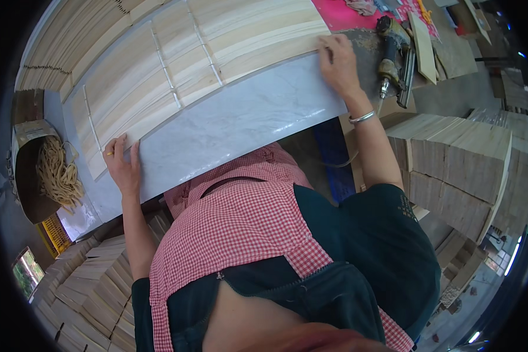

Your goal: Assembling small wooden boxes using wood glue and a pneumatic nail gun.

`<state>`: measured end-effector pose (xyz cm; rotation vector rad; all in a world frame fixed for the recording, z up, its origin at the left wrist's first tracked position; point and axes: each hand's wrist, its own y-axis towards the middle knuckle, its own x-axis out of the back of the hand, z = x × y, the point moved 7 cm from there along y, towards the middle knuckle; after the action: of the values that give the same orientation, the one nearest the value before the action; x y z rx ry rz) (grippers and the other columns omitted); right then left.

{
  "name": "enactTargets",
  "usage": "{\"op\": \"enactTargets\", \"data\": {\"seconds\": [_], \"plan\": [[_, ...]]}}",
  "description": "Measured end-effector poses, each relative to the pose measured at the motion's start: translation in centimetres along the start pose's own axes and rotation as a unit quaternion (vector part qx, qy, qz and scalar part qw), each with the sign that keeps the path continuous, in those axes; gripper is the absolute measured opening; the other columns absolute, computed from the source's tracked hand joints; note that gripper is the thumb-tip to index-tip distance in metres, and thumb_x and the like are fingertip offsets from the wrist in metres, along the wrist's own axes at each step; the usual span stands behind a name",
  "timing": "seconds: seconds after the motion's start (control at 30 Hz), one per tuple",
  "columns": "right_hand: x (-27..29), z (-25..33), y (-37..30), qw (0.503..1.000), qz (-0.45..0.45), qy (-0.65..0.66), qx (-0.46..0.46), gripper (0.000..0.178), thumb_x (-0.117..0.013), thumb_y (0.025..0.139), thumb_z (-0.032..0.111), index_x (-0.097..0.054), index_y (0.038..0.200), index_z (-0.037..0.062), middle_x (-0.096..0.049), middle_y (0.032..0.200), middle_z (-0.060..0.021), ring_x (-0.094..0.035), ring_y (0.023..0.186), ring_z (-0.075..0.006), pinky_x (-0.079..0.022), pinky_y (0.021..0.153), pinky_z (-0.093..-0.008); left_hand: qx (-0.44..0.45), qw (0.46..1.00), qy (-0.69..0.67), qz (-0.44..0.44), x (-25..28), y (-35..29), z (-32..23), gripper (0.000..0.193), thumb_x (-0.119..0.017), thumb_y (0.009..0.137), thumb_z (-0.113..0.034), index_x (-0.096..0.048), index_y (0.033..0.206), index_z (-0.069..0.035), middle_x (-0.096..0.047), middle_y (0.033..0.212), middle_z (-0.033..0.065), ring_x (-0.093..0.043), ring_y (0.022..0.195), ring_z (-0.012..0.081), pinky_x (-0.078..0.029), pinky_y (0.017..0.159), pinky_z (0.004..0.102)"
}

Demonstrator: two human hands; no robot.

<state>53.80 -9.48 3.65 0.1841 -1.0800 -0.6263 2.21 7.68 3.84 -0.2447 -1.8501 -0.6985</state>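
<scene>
A wide pale wooden panel (129, 105) of thin boards lies on a grey marble-patterned tabletop (234, 111). Three thin whitish strips (166, 64) run across the boards. At the panel's near left part, my left hand (123, 167) grips the near edge, fingers bent over the wood and thumb apart from them. Something small and yellow shows at one of its fingers. My right hand (339, 61), with a silver bangle at the wrist, has curled fingers on the panel's near right corner. The undersides of both grips are hidden.
A nail gun (393, 56) lies right of my right hand, beside a loose wooden slat (422, 47). Left of the table, a container (26, 176) holds a coiled beige cord bundle (58, 173). Stacked boards stand behind the panel, at lower left (94, 287) and at right (452, 158).
</scene>
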Motion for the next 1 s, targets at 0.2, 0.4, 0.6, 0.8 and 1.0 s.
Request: {"op": "enactTargets", "data": {"seconds": [0.2, 0.4, 0.6, 0.8, 1.0], "plan": [[3.2, -4.0, -2.4, 0.993, 0.003, -0.114, -0.029, 0.038, -0.058, 0.082, -0.002, -0.073, 0.115, 0.0077, -0.060, 0.110, -0.0129, -0.056, 0.093, -0.0317, -0.048, 0.083, -0.0369, -0.009, 0.999, 0.006, -0.034, -0.4, -0.4, -0.2, 0.038, -0.075, 0.089, -0.017, -0.067, 0.124, -0.006, -0.059, 0.120, 0.0118, -0.056, 0.109, 0.0283, -0.046, 0.095, 0.0358], [4.0, -2.8, -4.3, 0.985, 0.059, -0.159, 0.030, 0.043, -0.054, 0.079, -0.006, -0.072, 0.115, 0.0066, -0.061, 0.111, -0.0139, -0.058, 0.090, -0.0327, -0.049, 0.084, -0.0376, 0.009, 1.000, 0.010, -0.023, -0.7, -0.5, -0.1, 0.039, -0.073, 0.091, -0.018, -0.066, 0.127, -0.007, -0.059, 0.124, 0.0136, -0.055, 0.114, 0.0292, -0.045, 0.099, 0.0368], [4.9, -4.1, -3.6, 0.994, 0.087, -0.066, 0.019, 0.039, -0.054, 0.078, -0.006, -0.072, 0.111, 0.0062, -0.063, 0.106, -0.0134, -0.058, 0.089, -0.0340, -0.050, 0.085, -0.0391, 0.006, 1.000, 0.004, -0.031, -0.1, -0.7, -0.7, 0.039, -0.073, 0.090, -0.014, -0.065, 0.127, -0.006, -0.059, 0.123, 0.0126, -0.055, 0.112, 0.0290, -0.045, 0.098, 0.0366], [6.6, -10.3, 9.0, 0.967, -0.060, -0.245, -0.024, 0.027, -0.056, 0.087, 0.011, -0.071, 0.108, 0.0068, -0.067, 0.112, -0.0155, -0.062, 0.097, -0.0368, -0.051, 0.084, -0.0428, 0.016, 1.000, -0.001, -0.017, 0.2, -0.6, -0.8, 0.039, -0.072, 0.089, -0.011, -0.064, 0.127, -0.005, -0.059, 0.124, 0.0125, -0.055, 0.112, 0.0299, -0.045, 0.098, 0.0371], [2.2, -20.4, 14.9, 0.938, 0.079, -0.331, -0.063, 0.033, -0.058, 0.094, 0.028, -0.070, 0.107, 0.0003, -0.073, 0.085, -0.0223, -0.068, 0.077, -0.0461, -0.053, 0.068, -0.0535, 0.015, 1.000, -0.016, -0.015, 0.7, -0.3, -1.8, 0.040, -0.072, 0.087, -0.008, -0.064, 0.126, -0.004, -0.059, 0.124, 0.0122, -0.055, 0.111, 0.0301, -0.046, 0.096, 0.0367]]}}
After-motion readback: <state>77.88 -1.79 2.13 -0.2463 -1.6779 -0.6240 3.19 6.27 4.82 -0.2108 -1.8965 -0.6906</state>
